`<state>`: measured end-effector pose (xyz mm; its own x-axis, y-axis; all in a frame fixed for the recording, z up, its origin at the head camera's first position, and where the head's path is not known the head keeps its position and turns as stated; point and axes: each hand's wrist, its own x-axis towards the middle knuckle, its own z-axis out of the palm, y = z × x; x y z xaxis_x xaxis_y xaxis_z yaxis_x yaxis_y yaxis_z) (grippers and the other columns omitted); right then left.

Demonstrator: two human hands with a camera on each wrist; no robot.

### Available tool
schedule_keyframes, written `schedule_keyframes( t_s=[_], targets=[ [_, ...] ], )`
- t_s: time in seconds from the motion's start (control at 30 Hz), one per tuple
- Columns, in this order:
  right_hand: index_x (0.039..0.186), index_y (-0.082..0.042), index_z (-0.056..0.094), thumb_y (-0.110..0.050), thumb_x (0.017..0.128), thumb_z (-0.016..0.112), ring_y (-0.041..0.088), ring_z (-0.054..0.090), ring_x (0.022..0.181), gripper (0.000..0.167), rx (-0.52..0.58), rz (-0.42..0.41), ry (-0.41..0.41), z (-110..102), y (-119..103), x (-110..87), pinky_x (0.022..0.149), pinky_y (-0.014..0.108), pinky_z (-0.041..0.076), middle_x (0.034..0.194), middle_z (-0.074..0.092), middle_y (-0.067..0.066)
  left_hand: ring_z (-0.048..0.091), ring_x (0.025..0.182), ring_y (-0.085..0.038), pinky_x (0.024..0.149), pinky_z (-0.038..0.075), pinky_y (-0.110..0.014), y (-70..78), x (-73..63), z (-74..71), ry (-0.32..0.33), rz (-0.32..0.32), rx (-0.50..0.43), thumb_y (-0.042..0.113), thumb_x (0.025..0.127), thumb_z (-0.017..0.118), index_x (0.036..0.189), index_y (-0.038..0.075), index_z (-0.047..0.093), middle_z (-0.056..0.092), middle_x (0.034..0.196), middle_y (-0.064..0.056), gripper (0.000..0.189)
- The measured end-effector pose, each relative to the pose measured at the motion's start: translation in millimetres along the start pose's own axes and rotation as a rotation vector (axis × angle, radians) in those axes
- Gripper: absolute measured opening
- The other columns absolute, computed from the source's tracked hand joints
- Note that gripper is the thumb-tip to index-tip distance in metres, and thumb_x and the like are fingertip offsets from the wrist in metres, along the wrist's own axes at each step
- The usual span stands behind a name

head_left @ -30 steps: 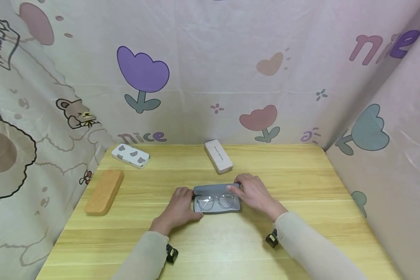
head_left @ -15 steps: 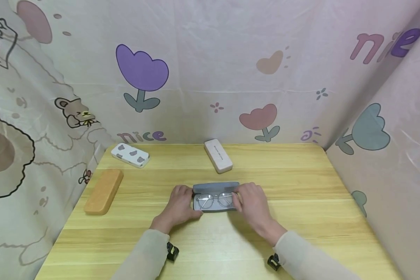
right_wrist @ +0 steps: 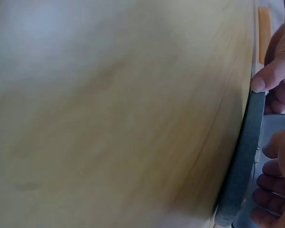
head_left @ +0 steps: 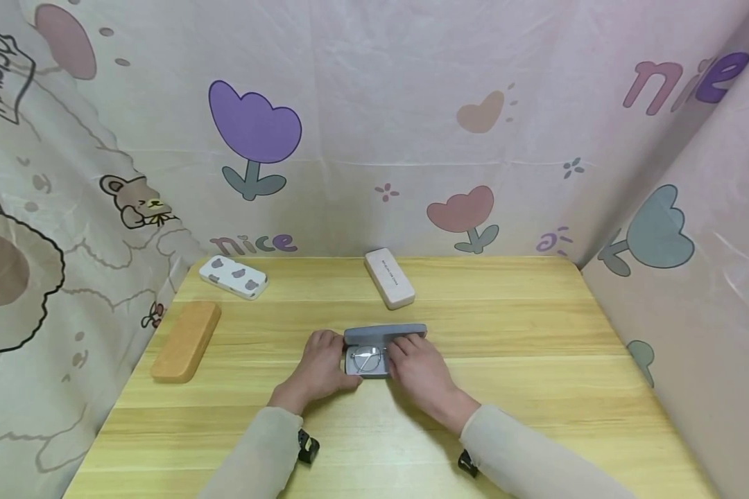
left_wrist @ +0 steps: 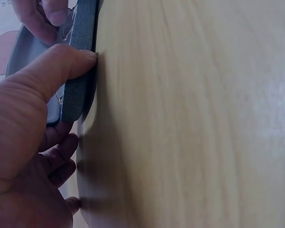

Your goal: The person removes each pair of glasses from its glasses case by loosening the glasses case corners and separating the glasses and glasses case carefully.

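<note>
A grey eyeglass case (head_left: 385, 335) lies with its lid raised at the middle of the table. Inside it rests a pair of thin-rimmed eyeglasses (head_left: 367, 359), the left lens in sight and the right one covered. My left hand (head_left: 320, 364) grips the case's left end, thumb (left_wrist: 78, 61) on the front wall and fingers behind. Reaching into the case from the right, my right hand (head_left: 421, 371) has curled fingers (right_wrist: 270, 183) around the eyeglasses near the bridge and right lens; the exact contact is partly hidden.
An orange-tan case (head_left: 186, 342) lies at the left of the table (head_left: 537, 416). Behind it is a white case with bear prints (head_left: 234, 277). A pale pink case with lettering (head_left: 390, 278) stands beyond the grey one. Printed curtains (head_left: 349, 104) hang around the table.
My right hand has left the case's right end and moved left into the case, over the eyeglasses' right lens. My left hand has stayed at the left end.
</note>
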<state>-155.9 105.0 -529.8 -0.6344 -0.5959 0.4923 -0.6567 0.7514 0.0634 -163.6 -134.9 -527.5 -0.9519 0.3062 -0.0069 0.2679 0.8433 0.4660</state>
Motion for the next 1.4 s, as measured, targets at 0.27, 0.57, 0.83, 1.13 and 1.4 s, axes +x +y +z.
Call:
schedule_keyframes(
  t_s=[0.27,0.57,0.83,1.13,1.4],
  targets=[
    [0.111,-0.007,0.076,-0.02,0.096,0.072,0.025,0.064,0.099,0.021,-0.055,0.023,-0.027,7.7,-2.9,2.9,0.088,0.038,0.054,0.106,0.075,0.006,0.046,0.128,-0.038,0.12,0.032,-0.052,-0.1,-0.1,0.5,0.003,0.0,-0.001,0.041,0.072,0.093,0.134,-0.013,0.059,0.06,0.126,-0.018,0.089],
    [0.102,-0.009,0.076,-0.008,0.085,0.076,0.024,0.06,0.097,0.018,-0.094,0.033,-0.087,3.0,-4.3,5.1,0.085,0.036,0.051,0.101,0.074,0.003,0.046,0.127,-0.038,0.119,0.033,-0.052,-0.4,1.0,-0.3,0.001,0.005,0.005,0.042,0.072,0.093,0.134,-0.014,0.058,0.06,0.125,-0.018,0.09],
    [0.09,-0.01,0.07,-0.004,0.081,0.076,0.023,0.059,0.088,0.012,-0.1,0.028,-0.038,-0.1,-7.2,6.6,0.079,0.035,0.05,0.087,0.07,0.002,0.046,0.129,-0.037,0.12,0.032,-0.052,0.0,1.2,-0.7,-0.012,-0.005,0.001,0.043,0.072,0.092,0.136,-0.013,0.058,0.06,0.128,-0.017,0.092],
    [0.087,-0.012,0.065,-0.023,0.088,0.081,0.024,0.056,0.085,0.019,-0.109,0.029,-0.009,-0.3,-9.0,8.1,0.077,0.036,0.043,0.083,0.067,0.001,0.046,0.128,-0.037,0.119,0.032,-0.051,-1.2,2.5,-0.6,-0.007,0.009,0.016,0.043,0.072,0.092,0.135,-0.012,0.058,0.06,0.126,-0.017,0.09],
    [0.085,-0.011,0.061,-0.025,0.09,0.079,0.024,0.054,0.085,0.023,-0.112,0.01,-0.013,-1.9,-5.9,8.0,0.079,0.038,0.042,0.082,0.066,0.001,0.046,0.127,-0.037,0.118,0.033,-0.052,-1.9,2.4,0.3,-0.006,0.01,0.007,0.042,0.071,0.092,0.134,-0.012,0.059,0.06,0.125,-0.017,0.089]
  ],
)
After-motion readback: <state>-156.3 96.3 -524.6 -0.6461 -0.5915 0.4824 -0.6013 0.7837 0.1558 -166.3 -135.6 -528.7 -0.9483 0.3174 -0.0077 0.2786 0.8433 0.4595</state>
